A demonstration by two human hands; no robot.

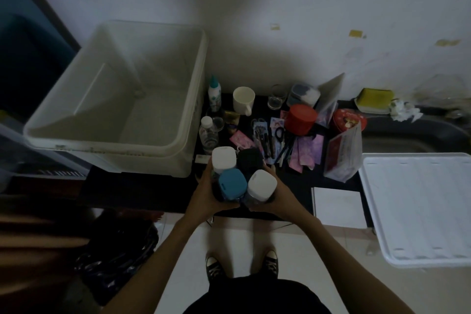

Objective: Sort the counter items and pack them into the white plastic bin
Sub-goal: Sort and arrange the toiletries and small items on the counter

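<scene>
Both my hands clasp a tight cluster of several upright bottles above the counter's front edge. Their caps show from above: a white cap [223, 158], a black cap [251, 160], a blue cap [232, 185] and another white cap [262, 183]. My left hand [207, 196] curls round the cluster's left side, my right hand [274, 197] round its right side. The white plastic bin [178, 140] stands to the left on the counter, and nothing shows inside it.
Behind the bottles lie a cream mug [244, 100], a water bottle [208, 135], a small white dropper bottle [214, 94], a glass [276, 99], a red round tin [300, 118], scissors and pink cards [265, 135]. A white lid [418, 206] lies at the right.
</scene>
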